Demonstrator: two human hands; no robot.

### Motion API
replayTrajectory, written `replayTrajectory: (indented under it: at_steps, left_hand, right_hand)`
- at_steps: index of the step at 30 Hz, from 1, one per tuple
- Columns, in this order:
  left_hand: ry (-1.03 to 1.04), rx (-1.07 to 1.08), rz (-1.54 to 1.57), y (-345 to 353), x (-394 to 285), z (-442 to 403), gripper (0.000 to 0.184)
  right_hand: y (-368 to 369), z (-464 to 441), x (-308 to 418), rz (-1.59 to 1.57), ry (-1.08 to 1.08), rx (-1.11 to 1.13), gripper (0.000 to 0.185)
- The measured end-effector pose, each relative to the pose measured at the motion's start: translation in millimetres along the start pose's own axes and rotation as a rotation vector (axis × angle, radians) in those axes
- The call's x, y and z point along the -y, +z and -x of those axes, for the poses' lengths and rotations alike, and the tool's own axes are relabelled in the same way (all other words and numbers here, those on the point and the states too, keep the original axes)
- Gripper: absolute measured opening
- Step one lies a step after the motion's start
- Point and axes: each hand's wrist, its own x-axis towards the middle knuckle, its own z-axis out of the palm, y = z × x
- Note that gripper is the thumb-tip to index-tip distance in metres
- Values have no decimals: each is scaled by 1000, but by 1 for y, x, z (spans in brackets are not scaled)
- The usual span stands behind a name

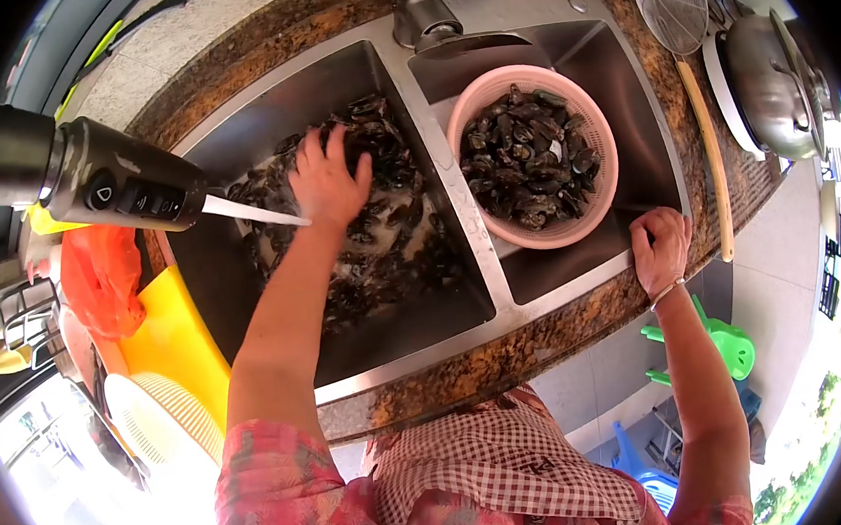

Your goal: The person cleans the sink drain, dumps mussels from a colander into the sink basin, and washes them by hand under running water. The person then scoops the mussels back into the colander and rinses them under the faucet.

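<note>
My left hand (329, 178), fingers spread, touches the dark mussels (373, 134) lying in cloudy water in the left sink basin (339, 78). A white stream of water (253, 212) runs from a black nozzle with buttons (127, 176) and reaches my left wrist. My right hand (661, 246), its fingers curled in, rests on the sink's front right corner, and no object shows in it. Nearest to it is a pink colander (601, 167), piled with more mussels (530, 152), in the right basin (629, 102).
A steel tap (423, 14) stands behind the divider. On the right counter lie a long-handled wire skimmer (704, 135) and a steel pot (769, 87). At left are a red plastic bag (100, 280) and a yellow board (176, 328). A green stool (729, 346) stands below.
</note>
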Motion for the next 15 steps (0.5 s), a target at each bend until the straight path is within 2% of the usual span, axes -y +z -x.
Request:
replayTrajectory:
  at_steps: [2,3,6,7,9,11,13,15]
  left_hand:
    - [-68,-25,27,21,7,-32,71]
    - [-183,287,-3,-9,-21,-48,69]
    - [74,288,-52,9,-41,-34,68]
    - [195,323,42,4,-37,-17,65]
    - [518,250,27,5,-15,30,57]
    - [375,512,149,12,29,88,57]
    - [268,457,177,-3,37,95,45]
    - [-175,564,207,-19,49,84,34]
  right_hand:
    - [0,-1,0,8,-4,4,20]
    - [0,-2,-1,1,-6,5,20]
    - [0,0,-2,-12,1,15,19]
    - [0,0,-1,-13,5,18,19]
    - [-1,-2,2,-19,13,24,19]
    - [-3,-2,4,-20,20,33,19]
    - [-2,-2,3,-13,18,27,19]
    - [-2,-2,1,-10,19,15,19]
